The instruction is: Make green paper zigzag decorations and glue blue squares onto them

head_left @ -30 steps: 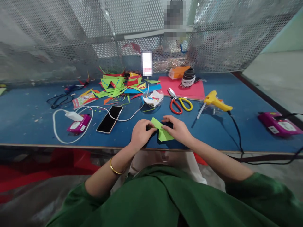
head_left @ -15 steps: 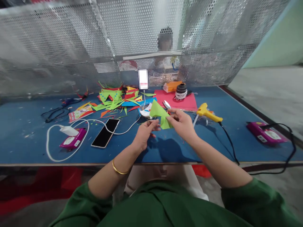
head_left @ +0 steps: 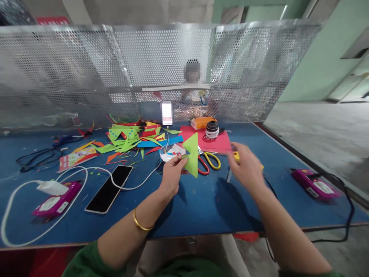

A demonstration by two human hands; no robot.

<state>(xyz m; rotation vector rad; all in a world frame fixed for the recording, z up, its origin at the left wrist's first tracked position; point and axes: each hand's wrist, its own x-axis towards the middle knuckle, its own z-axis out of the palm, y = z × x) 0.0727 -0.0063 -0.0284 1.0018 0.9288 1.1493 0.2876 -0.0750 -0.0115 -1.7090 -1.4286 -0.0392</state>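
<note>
Pinched in the fingers of my left hand is a piece of light green paper with a pointed shape, held up over the table. My right hand, its thumb and fingers apart, is over a yellow hot glue gun and hides most of it. Whether it touches the glue gun I cannot tell. Between my hands lie scissors with one red and one yellow handle loop. A white piece with coloured marks sits behind my left hand, partly covered.
Green, red and orange paper scraps are piled at the back left. A phone, a white cable and purple packs lie around. Red sheets carry a dark spool. A perforated metal screen stands behind; a person is beyond it.
My right hand has let go of the green paper and moved right, over the glue gun. The left hand keeps the paper, now turned more upright. The view has tilted up.
</note>
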